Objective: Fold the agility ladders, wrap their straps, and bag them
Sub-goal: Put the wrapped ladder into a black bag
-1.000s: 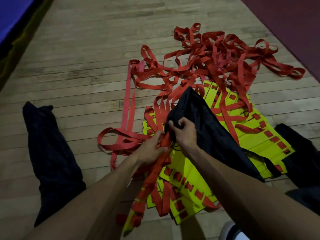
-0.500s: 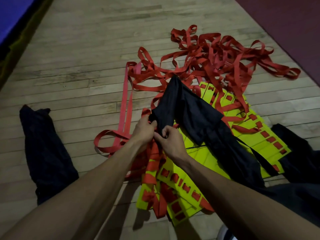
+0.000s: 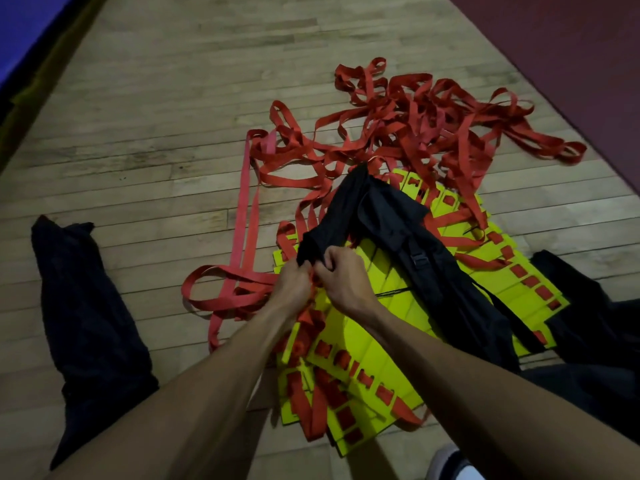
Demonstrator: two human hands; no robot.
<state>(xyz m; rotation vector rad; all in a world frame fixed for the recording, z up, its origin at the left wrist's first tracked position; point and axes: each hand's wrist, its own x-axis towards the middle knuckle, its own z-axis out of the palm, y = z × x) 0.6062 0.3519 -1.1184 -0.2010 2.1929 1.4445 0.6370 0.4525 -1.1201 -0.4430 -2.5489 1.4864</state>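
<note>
Both hands: the left hand point(image 3: 294, 284) and right hand point(image 3: 341, 277) meet at the centre, fingers curled in a tight grip on the gathered mouth of the black bag point(image 3: 391, 230); a second ago the left hand clutched a bunch of red strap and only the right held the cloth.
Left grip: now pinches the bag's edge, with red webbing showing just under its knuckles; whether it also holds a strap I cannot tell.
Right grip: closed on the bag's hem, touching the left hand.
Bag: draped from the hands toward 1 o'clock and trailing off to 4 o'clock across the rungs; its top has risen and shifted left since a second ago, and its buckle point(image 3: 419, 261) now faces up.
Yellow rungs point(image 3: 374, 344): fanned flat on the wooden floor point(image 3: 156, 133) beneath the forearms, from 6 o'clock out to 3 o'clock, not yet squared into one stack.
Straps point(image 3: 408, 133): a loose red tangle at 12 to 1 o'clock, with a long loop at 9 o'clock; unwrapped.
Other bag point(image 3: 86, 317): dark cloth lying at 8 o'clock, well apart.
Meaning: likely the bag's mouth is being opened, though folding and wrapping look unfinished, so bagging now risks snagging the tangle.
</note>
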